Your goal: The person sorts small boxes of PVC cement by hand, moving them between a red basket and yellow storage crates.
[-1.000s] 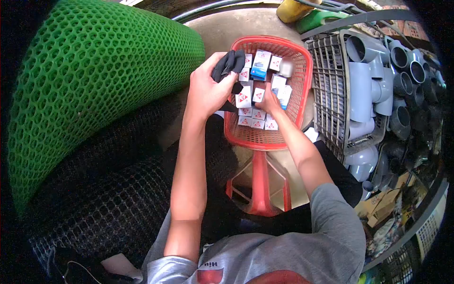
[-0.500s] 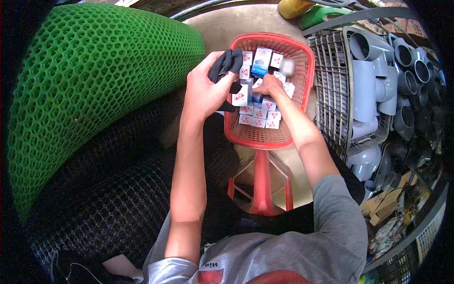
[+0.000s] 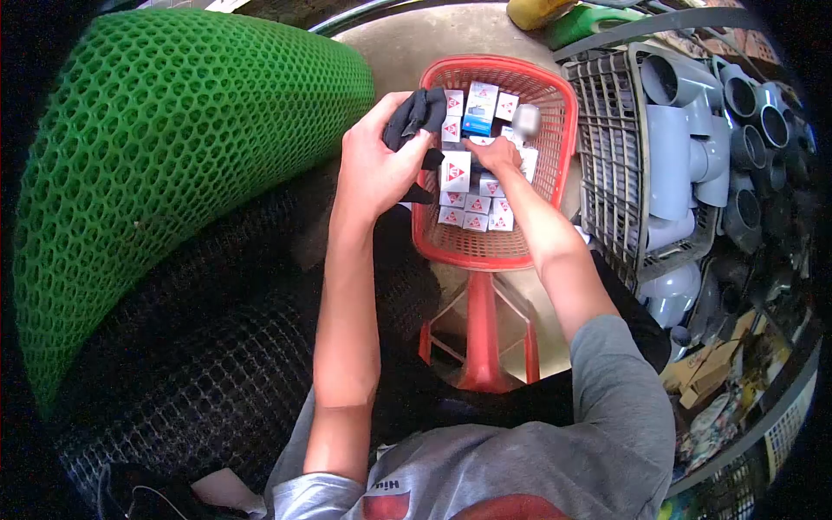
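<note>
My left hand point(image 3: 381, 160) is closed around a crumpled black cloth point(image 3: 414, 120) at the left rim of a red plastic basket point(image 3: 422, 238). Inside the basket stand several small white boxes point(image 3: 476, 204) with red triangle marks. My right hand point(image 3: 498, 154) reaches down among them, index finger stretched out against a box top; its other fingers are partly hidden. Just below that finger is a larger white box point(image 3: 455, 172), its marked face upward. A white and blue box point(image 3: 479, 108) lies above the hand, and a rounded grey-white object point(image 3: 526, 121) sits to the right.
A red stool-like stand point(image 3: 482, 338) is below the basket. To the right, a dark crate point(image 3: 611, 165) holds grey pipe fittings point(image 3: 669, 165). A roll of green plastic mesh point(image 3: 199, 147) fills the left, with black mesh point(image 3: 217, 373) under it.
The larger white box has gone from tilted to level, marked face up. My right hand has come off it and shifted slightly up. My left hand stays with the black cloth.
</note>
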{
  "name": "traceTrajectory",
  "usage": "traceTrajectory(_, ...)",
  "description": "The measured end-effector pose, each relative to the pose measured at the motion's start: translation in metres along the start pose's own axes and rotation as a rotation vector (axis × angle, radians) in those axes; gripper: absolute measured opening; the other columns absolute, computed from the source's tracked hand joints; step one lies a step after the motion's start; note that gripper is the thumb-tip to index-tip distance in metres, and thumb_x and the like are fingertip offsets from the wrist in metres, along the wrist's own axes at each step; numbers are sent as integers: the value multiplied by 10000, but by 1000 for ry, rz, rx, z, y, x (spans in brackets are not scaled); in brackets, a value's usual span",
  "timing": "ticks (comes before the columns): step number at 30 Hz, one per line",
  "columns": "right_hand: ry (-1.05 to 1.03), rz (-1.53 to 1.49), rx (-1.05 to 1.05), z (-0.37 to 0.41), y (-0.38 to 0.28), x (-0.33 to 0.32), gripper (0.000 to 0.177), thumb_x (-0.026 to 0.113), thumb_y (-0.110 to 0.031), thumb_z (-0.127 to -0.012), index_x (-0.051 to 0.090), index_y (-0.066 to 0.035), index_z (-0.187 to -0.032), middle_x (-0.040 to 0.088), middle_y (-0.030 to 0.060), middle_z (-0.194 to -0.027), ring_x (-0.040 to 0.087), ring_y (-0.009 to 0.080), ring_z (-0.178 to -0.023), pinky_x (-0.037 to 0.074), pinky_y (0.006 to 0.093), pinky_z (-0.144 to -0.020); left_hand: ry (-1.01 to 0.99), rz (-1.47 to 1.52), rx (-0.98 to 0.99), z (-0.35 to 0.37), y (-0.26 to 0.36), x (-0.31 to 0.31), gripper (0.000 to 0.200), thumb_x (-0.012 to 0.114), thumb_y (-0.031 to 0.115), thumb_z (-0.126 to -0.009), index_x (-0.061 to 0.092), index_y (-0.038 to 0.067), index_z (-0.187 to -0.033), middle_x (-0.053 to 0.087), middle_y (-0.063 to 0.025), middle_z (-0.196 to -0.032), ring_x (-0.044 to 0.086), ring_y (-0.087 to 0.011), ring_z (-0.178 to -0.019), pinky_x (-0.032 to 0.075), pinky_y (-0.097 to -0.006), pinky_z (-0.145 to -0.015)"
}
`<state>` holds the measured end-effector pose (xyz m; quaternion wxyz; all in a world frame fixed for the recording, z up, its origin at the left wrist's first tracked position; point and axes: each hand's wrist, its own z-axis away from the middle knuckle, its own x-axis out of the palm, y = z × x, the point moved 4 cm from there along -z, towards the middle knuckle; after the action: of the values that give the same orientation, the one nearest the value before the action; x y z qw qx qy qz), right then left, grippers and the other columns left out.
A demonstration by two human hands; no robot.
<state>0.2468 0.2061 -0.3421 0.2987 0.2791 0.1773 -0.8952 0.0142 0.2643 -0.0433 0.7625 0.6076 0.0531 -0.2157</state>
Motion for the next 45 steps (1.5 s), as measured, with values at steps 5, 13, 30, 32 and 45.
traceTrajectory(5, 27, -250, -313, -31, 18, 36, 1200, 881, -568, -683, 298, 93, -1498, 542, 324, -1425, 574, 411, -1310, 481, 456, -1075, 21, 8, 27, -2, -4, 1, 307, 674, 83, -912, 673, 10, -1210, 703, -24, -927, 654, -94, -812, 535, -277, -738)
traceTrajectory(13, 277, -377, -448, 44, 33, -6, 800, 860, -389, -772, 474, 45, -1323, 730, 252, -1017, 727, 382, -984, 572, 465, -861, 15, 41, 6, -1, -5, 1, 327, 714, 97, -884, 683, 15, -1198, 713, -53, -905, 659, -103, -793, 544, -292, -734)
traceTrajectory(30, -480, -1548, -283, 185, 30, -43, 494, 663, -379, -1016, 557, -6, -1322, 680, 110, -1084, 684, 203, -1010, 546, 323, -867, -624, -237, 52, 21, -27, 47, 500, 854, 269, -808, 614, 31, -1177, 736, -192, -968, 728, -300, -905, 557, -404, -837)
traceTrajectory(32, 5, -946, -270, 117, 65, -12, 681, 744, -480, -924, 533, 1, -1357, 641, 210, -1223, 638, 310, -1163, 545, 456, -948, -505, -328, 64, 16, -30, 40, 488, 844, 257, -818, 615, 37, -1188, 740, -191, -974, 731, -288, -893, 562, -401, -822)
traceTrajectory(45, 359, -48, -212, 47, 74, 38, 743, 815, -491, -787, 552, -4, -1282, 633, 237, -1210, 616, 410, -1171, 518, 517, -949, -366, -348, -26, 6, -20, 19, 472, 831, 293, -817, 628, 55, -1170, 733, -182, -1000, 724, -268, -906, 563, -390, -823)
